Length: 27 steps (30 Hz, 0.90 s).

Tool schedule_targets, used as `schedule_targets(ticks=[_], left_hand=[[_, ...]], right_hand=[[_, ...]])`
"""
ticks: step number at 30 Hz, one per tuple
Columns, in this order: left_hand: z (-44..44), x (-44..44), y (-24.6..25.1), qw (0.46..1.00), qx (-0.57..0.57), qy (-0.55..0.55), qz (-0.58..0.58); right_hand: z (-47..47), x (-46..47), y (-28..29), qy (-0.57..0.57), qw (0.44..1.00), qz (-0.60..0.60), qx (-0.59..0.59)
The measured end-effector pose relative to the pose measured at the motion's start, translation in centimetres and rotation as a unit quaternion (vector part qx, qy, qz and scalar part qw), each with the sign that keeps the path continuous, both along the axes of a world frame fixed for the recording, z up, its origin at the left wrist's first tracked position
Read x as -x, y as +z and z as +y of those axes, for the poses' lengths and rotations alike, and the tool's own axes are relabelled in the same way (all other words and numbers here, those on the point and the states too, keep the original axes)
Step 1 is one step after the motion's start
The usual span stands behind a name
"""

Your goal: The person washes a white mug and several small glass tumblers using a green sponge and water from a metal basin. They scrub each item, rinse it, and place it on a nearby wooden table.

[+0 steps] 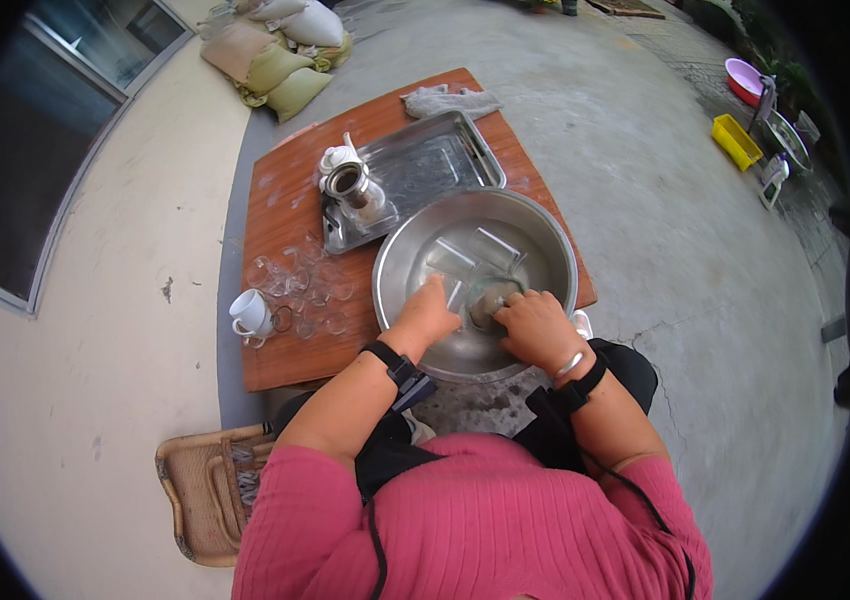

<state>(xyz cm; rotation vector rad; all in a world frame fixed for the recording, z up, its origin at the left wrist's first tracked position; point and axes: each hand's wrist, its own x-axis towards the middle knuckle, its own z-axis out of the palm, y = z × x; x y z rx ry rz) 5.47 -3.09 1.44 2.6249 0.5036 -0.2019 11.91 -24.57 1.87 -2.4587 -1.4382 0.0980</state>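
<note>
A wide stainless steel basin (402,247) holding water sits at the table's near right corner. Inside it, two clear glasses (498,247) lie on their sides near the far wall. My left hand (425,319) reaches into the basin, fingers beside another clear glass (456,295); its grip is partly hidden. With bent fingers, my right hand (541,328) holds the edge of a wet greyish cloth (486,306) in the water. A greenish curved rim shows around the cloth; whether it belongs to a glass, I cannot tell.
On the wooden table (275,367) stand several clear glass cups (301,281) and white mugs (251,311). A steel tray (425,176) holds a white teapot (336,159) and a glass infuser pot (353,191). A grey towel (451,103) lies behind. A wicker chair (203,499) stands left.
</note>
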Motion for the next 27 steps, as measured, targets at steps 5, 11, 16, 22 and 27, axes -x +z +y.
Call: schedule_targets(ticks=[5,11,16,22,27], left_hand=[[2.8,0.5,0.2,0.855,0.505,0.107,0.058],[3.2,1.9,0.2,0.739,0.667,0.014,-0.095],[3.0,2.2,0.7,0.83,0.521,-0.053,-0.189],[3.1,3.3,1.6,0.899,0.35,-0.099,-0.243],[2.9,3.3,1.4,0.918,0.305,-0.073,-0.244]], right_hand=[[0.3,0.0,-0.6,-0.052,0.998,-0.021,-0.002],[1.2,-0.2,-1.4,-0.032,0.998,-0.051,0.031],[1.2,-1.0,-1.1,-0.035,0.998,0.012,0.06],[-0.3,-1.3,-0.3,-0.103,0.944,0.198,-0.243],[-0.3,-0.8,1.5,-0.199,0.738,0.509,-0.397]])
